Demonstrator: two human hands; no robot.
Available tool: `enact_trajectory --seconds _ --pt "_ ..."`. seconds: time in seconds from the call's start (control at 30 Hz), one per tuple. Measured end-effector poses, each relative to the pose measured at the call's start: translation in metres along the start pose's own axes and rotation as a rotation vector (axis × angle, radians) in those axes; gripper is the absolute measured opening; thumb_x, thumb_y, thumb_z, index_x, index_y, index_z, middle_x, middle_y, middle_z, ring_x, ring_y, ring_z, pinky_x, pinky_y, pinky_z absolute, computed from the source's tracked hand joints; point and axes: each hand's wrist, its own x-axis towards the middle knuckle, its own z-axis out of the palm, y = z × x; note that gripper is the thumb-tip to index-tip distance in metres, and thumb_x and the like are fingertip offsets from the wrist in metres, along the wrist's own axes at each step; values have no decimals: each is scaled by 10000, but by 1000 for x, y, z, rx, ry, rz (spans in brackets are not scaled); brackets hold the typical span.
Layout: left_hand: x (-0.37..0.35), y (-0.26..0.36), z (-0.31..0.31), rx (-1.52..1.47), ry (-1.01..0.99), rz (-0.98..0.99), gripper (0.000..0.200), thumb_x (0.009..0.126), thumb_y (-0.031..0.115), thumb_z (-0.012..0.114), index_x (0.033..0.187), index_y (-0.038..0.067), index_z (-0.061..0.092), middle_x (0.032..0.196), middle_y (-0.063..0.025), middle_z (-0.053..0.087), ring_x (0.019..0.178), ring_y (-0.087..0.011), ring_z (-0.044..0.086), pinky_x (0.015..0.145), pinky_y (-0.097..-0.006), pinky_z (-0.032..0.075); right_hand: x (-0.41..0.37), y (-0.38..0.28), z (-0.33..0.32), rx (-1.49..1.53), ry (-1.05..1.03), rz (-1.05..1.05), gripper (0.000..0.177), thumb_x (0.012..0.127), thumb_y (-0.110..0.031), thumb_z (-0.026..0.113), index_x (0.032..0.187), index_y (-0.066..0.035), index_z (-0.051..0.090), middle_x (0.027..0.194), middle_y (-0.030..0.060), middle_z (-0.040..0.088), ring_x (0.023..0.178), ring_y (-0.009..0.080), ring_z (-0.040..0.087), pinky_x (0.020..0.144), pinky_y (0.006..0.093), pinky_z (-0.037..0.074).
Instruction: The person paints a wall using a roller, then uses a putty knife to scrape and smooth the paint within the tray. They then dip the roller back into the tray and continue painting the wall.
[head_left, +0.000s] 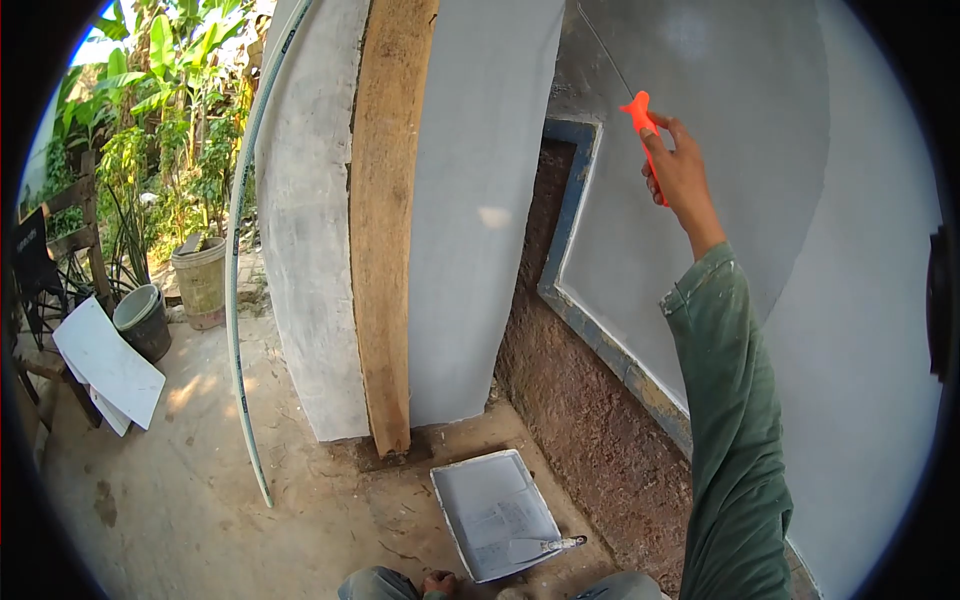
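My right hand [678, 172], in a green sleeve, is closed round the orange handle of a paint roller [643, 118]. The roller's thin metal rod runs up and left past the top edge, so its head is out of view. Behind it, the grey wall [700, 260] has a darker, wet-looking area next to a lighter one. At the bottom, my left hand [438, 583] rests by my knee with its fingers curled and no object showing in them. A paint tray [490, 490] with grey paint lies on the ground before me, a scraper-like flat tool [545, 547] lying in it.
A wooden post [388, 220] stands against a grey pillar [470, 220]. A hose [236, 270] hangs left of it. Further left are buckets [142, 322], white sheets [110, 360] and a wooden chair [85, 215]. A blue-grey ledge [600, 340] edges the rough wall base [590, 430].
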Motion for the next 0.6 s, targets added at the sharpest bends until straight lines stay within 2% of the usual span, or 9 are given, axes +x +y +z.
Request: enact_trajectory --seconds 0.13,0.2,0.33,0.5,0.6 --pt "0 -1 -2 -29 16 34 238 975 273 581 800 120 534 666 -21 472 496 -184 368 448 -369 312 -47 26 -9 3 -26 53 438 1033 -296 568 1439 -132 551 671 27 563 466 94 493 413 277 384" --pt "7 -7 -6 -287 -50 -357 361 979 395 563 745 122 527 674 -29 487 554 -193 405 487 -376 364 -52 27 -9 -5 -32 70 434 1036 -299 568 1440 -141 551 670 25 559 464 89 489 408 274 378" --pt "5 -24 1 -189 14 -257 395 974 441 571 736 128 527 699 -39 503 606 -203 430 526 -400 400 -34 15 -8 8 -17 87 445 1041 -317 569 1455 -156 536 687 31 567 493 92 502 427 279 393" --pt "12 -28 -13 -152 -38 -509 351 995 424 544 838 111 568 726 -43 513 628 -204 450 550 -397 420 30 -26 -5 59 -9 47 486 1037 -332 576 1479 -142 510 721 31 573 549 95 509 471 277 414" --pt "17 -26 -20 -133 -70 -656 338 1008 414 528 898 101 592 742 -46 519 642 -205 463 564 -395 432 37 -29 -3 50 -3 23 489 1042 -332 571 1488 -147 501 716 19 558 550 90 492 476 271 404"
